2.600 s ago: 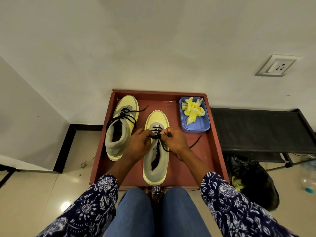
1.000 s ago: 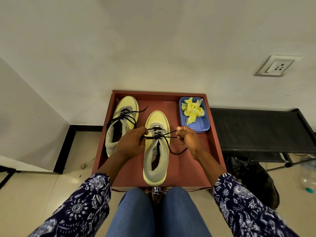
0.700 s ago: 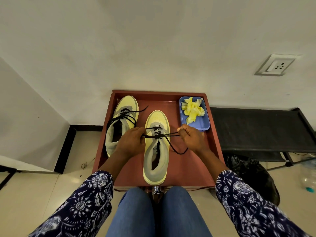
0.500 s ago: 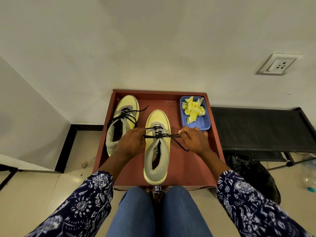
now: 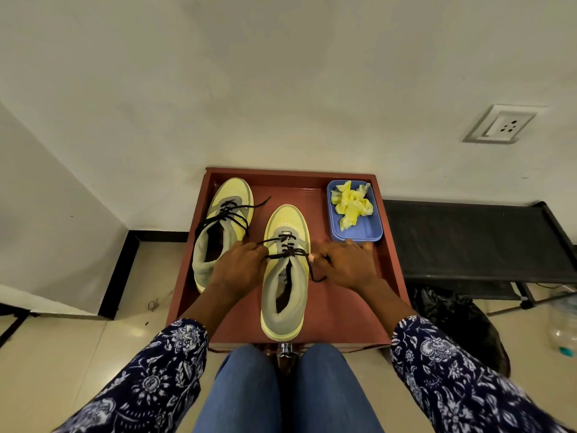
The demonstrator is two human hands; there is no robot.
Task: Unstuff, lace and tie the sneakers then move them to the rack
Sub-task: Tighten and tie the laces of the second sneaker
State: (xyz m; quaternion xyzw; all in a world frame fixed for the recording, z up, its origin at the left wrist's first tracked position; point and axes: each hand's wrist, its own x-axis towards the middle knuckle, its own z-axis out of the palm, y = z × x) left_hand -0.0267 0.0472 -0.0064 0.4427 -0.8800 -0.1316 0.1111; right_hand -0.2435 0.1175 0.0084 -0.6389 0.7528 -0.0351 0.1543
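White wall behind red-brown tray [image 5: 392, 260] | left edge: laced sneaker [image 5: 218, 232] | left hand [image 5: 239, 270] pinching black lace [image 5: 288, 252] | centre: second sneaker [image 5: 285, 273], lace taut across tongue | right hand [image 5: 346, 265] pinching other lace end | far right corner: blue dish [image 5: 359, 234] with yellow paper [image 5: 351, 204] | black rack [image 5: 474, 242] right of tray

- One yellow-and-grey sneaker [image 5: 285, 270] stood toe-forward mid-tray, its black lace [image 5: 288, 252] partly threaded.
- The second sneaker [image 5: 220, 232] stood left, loosely laced.
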